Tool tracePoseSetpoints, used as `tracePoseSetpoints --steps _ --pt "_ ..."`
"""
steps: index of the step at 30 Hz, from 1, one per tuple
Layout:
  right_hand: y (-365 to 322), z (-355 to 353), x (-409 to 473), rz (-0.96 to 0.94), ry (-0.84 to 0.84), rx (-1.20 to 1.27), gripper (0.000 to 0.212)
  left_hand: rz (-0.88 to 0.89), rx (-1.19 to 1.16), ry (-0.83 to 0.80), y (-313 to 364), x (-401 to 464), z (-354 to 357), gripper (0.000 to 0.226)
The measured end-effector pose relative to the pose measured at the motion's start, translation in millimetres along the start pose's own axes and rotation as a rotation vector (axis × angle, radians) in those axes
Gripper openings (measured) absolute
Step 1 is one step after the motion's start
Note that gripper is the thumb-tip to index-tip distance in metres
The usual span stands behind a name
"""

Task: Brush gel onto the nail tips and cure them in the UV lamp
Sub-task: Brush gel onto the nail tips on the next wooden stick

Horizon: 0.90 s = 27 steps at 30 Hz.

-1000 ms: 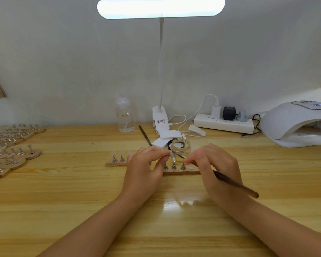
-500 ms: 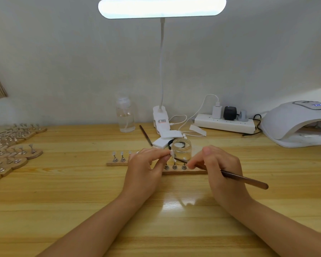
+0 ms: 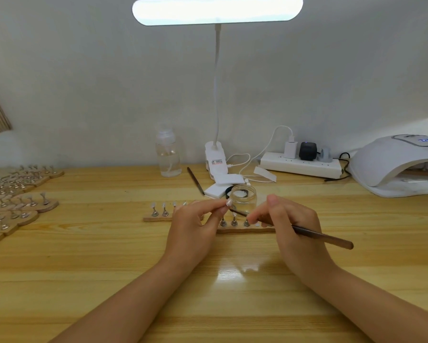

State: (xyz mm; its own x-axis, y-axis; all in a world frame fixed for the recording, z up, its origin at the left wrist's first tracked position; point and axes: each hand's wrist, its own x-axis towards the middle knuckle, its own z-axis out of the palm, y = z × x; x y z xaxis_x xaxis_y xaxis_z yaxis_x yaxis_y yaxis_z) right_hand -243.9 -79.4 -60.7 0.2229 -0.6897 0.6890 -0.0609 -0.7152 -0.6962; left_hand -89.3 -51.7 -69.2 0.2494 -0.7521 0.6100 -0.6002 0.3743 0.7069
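Since earlier frame, brush handle is swung flatter, bristle end brought to nail tip. Tip is pinched in left hand, raised before jar; brush is pinched by right hand, long axis aimed up-left at tip.

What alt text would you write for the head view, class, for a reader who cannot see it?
The left hand pinches a nail tip while the right hand holds a brush to it, above a wooden holder strip. A glass jar stands behind; a UV lamp sits far right.
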Motion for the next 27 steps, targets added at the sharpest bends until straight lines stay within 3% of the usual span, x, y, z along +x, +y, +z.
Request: tracePoseSetpoints --steps 20,27 --pt "-1.2 1.0 -1.3 -0.009 0.006 0.015 0.038 0.013 0.018 0.013 0.2 0.5 0.4 0.037" --pt "-1.2 1.2 -1.3 -0.028 -0.033 -0.011 0.037 0.043 0.040 0.001 -1.0 0.4 0.5 0.028"
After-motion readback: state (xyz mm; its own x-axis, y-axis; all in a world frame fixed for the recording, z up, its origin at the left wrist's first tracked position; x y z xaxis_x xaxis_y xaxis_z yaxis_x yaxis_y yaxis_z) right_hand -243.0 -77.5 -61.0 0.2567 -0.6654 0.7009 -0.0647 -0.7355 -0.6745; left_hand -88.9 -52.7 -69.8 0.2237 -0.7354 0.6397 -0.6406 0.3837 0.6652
